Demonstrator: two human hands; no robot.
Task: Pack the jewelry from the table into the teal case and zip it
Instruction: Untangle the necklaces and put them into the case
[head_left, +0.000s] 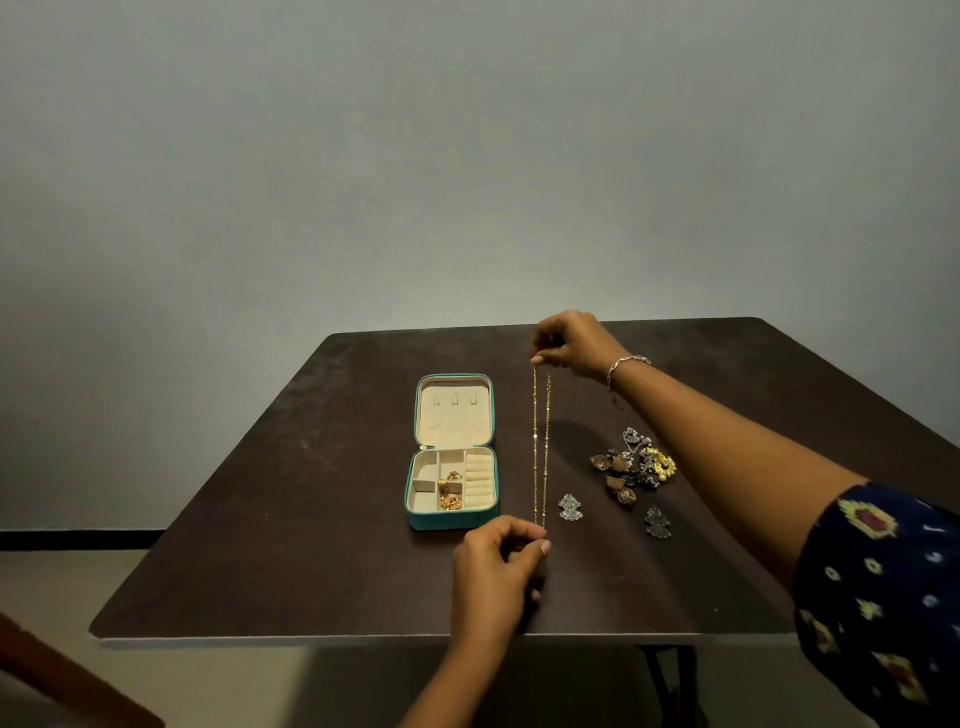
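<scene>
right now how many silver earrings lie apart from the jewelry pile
2: one silver earring just right of the gold chain, one darker earring in front of the jewelry pile. Others may hide inside the pile.

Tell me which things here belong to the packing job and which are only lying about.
Job: teal case, gold chain pinched between left hand and right hand, earring heap, silver earrings, dark earrings.
Only there: table, wrist bracelet, wooden piece at lower left.

Dim, even indoor light; grey wall (467, 130) darkens toward the corners. Soft, blurred shadows on the dark table (311, 519), cast leftward; faint sheen at its far edge. Wide-angle bowing of table edges; jewelry pile (634, 467) detail soft, slightly smeared
</scene>
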